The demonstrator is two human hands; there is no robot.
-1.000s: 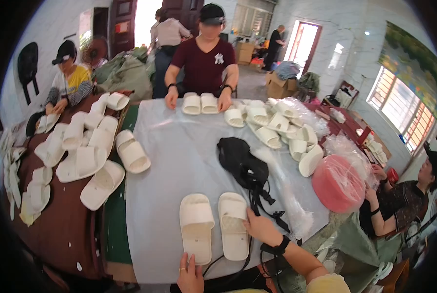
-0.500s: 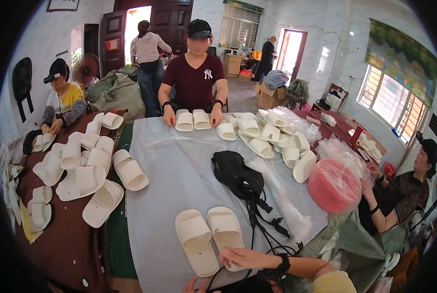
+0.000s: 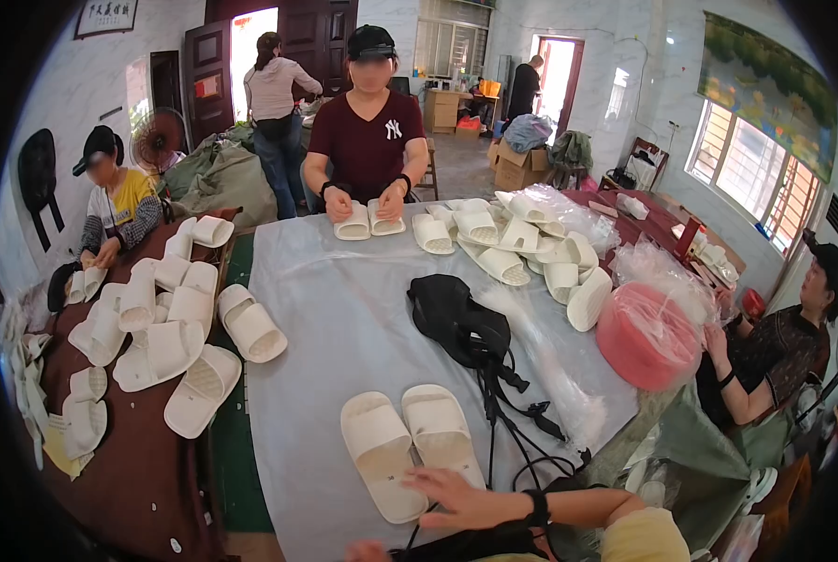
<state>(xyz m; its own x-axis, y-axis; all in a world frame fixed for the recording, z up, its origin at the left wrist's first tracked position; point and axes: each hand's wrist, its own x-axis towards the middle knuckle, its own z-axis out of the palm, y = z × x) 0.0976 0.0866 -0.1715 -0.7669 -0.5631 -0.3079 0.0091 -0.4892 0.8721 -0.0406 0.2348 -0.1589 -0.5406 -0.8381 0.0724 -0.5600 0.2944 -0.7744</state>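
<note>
A pair of cream slide slippers lies side by side in front of me, soles down: the left slipper (image 3: 376,423) and the right slipper (image 3: 436,412). My right hand (image 3: 452,498) is over their heel ends, fingers apart and nothing held; whether it touches them I cannot tell. Only blurred fingers of my left hand (image 3: 370,552) show at the lower edge, close to the left slipper's heel, so its grip is unclear. Right of the pair lie a black cap-like bag (image 3: 458,317) and black straps and cords (image 3: 517,412).
Grey sheeting (image 3: 307,403) covers the table. Slippers are heaped on the brown cloth (image 3: 124,468) at left and at the far right (image 3: 499,262). A pink roll in plastic (image 3: 646,337) stands at right. Across the table, a person in maroon (image 3: 367,131) handles two slippers; others work around.
My right hand has shifted left across the slippers, its fingers more spread. My left hand has dropped slightly lower. The person opposite has moved their hands onto the slippers before them.
</note>
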